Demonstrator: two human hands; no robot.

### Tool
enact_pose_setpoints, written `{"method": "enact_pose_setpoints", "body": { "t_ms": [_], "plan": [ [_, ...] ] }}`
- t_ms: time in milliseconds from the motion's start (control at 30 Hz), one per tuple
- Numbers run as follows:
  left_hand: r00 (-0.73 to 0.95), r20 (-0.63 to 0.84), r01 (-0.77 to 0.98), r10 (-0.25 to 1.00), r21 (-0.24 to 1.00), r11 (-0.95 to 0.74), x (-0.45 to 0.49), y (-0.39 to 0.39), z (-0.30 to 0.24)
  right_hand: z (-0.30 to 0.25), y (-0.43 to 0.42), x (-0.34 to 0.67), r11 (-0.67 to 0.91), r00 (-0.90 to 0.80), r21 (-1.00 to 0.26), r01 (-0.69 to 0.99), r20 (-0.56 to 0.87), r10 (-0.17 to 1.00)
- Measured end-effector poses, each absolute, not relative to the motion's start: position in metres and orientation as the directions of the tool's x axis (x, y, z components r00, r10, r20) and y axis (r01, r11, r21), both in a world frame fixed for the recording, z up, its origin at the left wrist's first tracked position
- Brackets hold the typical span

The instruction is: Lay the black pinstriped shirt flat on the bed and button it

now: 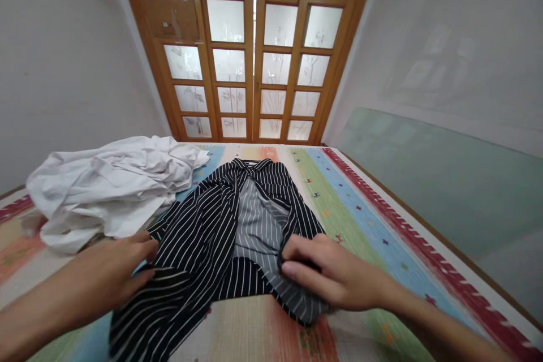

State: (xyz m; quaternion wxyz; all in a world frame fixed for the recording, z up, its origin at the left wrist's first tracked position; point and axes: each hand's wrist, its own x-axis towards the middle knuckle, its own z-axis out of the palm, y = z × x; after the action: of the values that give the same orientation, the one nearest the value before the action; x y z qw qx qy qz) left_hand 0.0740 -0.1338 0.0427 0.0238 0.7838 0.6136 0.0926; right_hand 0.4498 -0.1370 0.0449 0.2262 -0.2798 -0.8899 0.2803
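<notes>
A black shirt with white stripes [203, 220] lies front up, its collar at the far end and its front parted, showing the grey inner side. On the left, my left hand [127, 263] is at the shirt's side edge, thumb and fingers apart around a fold; whether it grips the cloth is unclear. My right hand [326, 271] is closed on the right front panel near the hem, which is lifted and turned so its grey inside shows.
A heap of white cloth [114, 181] sits at the left. Under everything is a colourful patterned cover [250, 334]. Walls rise on both sides, with a pale green panel [445, 181] along the right. Wooden glass-paned doors [254, 96] stand beyond the far edge.
</notes>
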Motion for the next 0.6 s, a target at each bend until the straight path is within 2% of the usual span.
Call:
{"method": "enact_pose_setpoints", "body": {
  "t_ms": [67, 133, 200, 367, 433, 600],
  "plan": [
    [0.302, 0.024, 0.944, 0.953, 0.136, -0.302, 0.086, -0.13, 0.031, 0.032, -0.135, 0.439, 0.734, -0.848, -0.545, 0.405, 0.075, 0.524],
    [0.387, 0.026, 0.901, 0.922, 0.201, -0.384, 0.107, -0.13, 0.022, 0.018, -0.133, 0.43, 0.769, -0.889, -0.49, 0.41, -0.028, 0.457],
    [0.489, -0.001, 0.842, 0.872, 0.26, -0.472, 0.13, -0.135, 0.012, 0.008, -0.131, 0.424, 0.776, -0.883, -0.449, 0.443, -0.071, 0.463],
    [0.719, 0.08, 0.656, 0.69, 0.25, -0.712, 0.169, -0.146, -0.021, 0.011, -0.126, 0.431, 0.718, -0.794, -0.426, 0.551, -0.003, 0.607],
    [0.759, 0.078, 0.616, 0.647, 0.235, -0.751, 0.178, -0.145, -0.03, 0.016, -0.125, 0.438, 0.684, -0.764, -0.477, 0.551, 0.039, 0.643],
    [0.77, -0.012, 0.619, 0.638, 0.253, -0.743, 0.199, -0.144, -0.036, 0.021, -0.122, 0.447, 0.591, -0.636, -0.662, 0.461, 0.218, 0.74]
  ]
}}
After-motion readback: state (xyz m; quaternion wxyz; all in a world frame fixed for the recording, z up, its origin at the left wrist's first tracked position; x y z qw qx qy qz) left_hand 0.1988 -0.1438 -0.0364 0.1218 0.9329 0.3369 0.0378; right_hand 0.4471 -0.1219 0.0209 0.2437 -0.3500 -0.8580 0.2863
